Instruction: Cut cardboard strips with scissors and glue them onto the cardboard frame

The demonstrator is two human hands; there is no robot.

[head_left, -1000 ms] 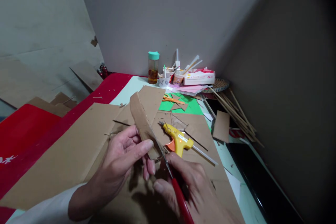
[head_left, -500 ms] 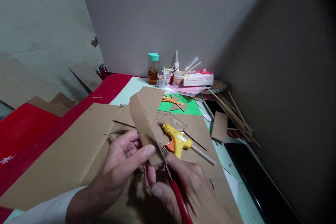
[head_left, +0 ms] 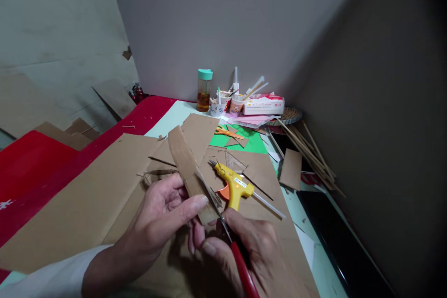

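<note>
Between the thumb and fingers of my left hand (head_left: 167,216) is a narrow, slightly curved strip of cardboard (head_left: 184,156), tilted up and away from me. My right hand (head_left: 258,247) is closed round the red handle of a pair of scissors (head_left: 240,260). The scissors' blades lie along the strip's right edge, touching it. Part of the handle is hidden by my fingers. Just beyond my right hand a yellow hot glue gun (head_left: 233,184) with a clear glue stick rests on a large cardboard sheet (head_left: 268,167).
A bottle (head_left: 204,91), paper cups (head_left: 236,104) of tools and a tissue pack (head_left: 263,104) stand at the back. Orange scissors (head_left: 228,133) lie on a green sheet (head_left: 256,142). Wooden sticks (head_left: 310,156) and a black panel (head_left: 338,237) are on the right; cardboard (head_left: 87,186) covers the left.
The cardboard strip has tipped slightly left and its upper end sits a little lower. Both hands keep their grip, and the blades stay at the strip's right edge. The view has shifted slightly.
</note>
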